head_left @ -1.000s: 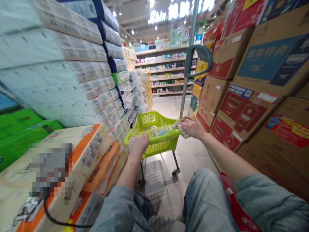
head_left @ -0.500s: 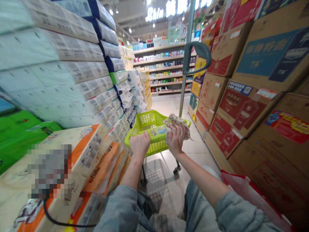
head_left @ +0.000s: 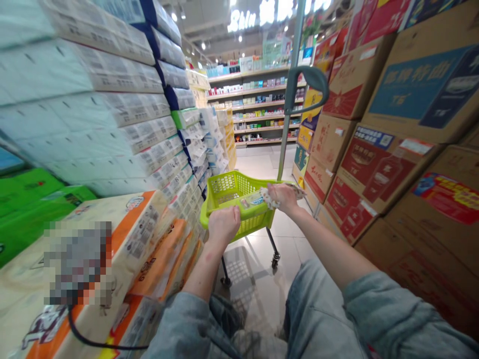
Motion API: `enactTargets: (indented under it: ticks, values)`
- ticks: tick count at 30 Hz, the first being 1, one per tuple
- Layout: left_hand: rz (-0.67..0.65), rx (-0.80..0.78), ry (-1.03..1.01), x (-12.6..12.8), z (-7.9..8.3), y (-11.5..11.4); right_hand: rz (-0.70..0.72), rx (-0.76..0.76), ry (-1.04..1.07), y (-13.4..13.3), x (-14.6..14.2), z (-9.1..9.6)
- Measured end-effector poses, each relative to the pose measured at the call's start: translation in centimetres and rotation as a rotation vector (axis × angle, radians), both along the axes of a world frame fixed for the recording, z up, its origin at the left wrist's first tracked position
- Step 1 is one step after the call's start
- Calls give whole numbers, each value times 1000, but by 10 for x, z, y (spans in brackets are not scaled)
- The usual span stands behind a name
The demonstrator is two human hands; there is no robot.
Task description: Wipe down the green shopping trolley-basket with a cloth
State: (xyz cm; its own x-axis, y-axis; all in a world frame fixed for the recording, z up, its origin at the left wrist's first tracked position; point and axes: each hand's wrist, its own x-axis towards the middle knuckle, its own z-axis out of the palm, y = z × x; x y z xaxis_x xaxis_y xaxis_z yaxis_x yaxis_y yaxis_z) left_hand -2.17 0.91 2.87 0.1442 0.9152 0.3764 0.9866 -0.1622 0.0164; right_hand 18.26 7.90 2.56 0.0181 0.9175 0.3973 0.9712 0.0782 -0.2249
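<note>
at the near rim of a lime-green wheeled shopping basket (head_left: 255, 224), the left hand (head_left: 223, 223) is clenched on the plastic edge. on the rim's near right corner, the right hand (head_left: 283, 195) grips a crumpled patterned cloth (head_left: 269, 200), cream with brown speckles. it looks soft, light and limp, best bunched in the palm; the basket probably rolls easily. tissue packs (head_left: 112, 109) are stacked on the left, cardboard cartons (head_left: 374, 164) on the right, store shelves (head_left: 258, 99) beyond.
</note>
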Motion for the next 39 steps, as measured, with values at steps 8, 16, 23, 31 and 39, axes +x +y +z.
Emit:
enactTargets:
  ticks: [8, 16, 23, 31, 39]
  values:
    - [-81, -80, -20, -54, 8, 6, 57, -121, 38, 9, 13, 9]
    - [-70, 29, -25, -54, -6, 13, 201, 238, 364, 15, 12, -16]
    - [-48, 95, -25, -40, -13, 13, 338, 503, 412, -28, -44, -43]
    - [-185, 116, -121, -25, -15, 9, 512, 398, 105, -44, -75, -23]
    - [-197, 132, -649, -15, -20, 9, 460, 68, -209, -24, -70, 1]
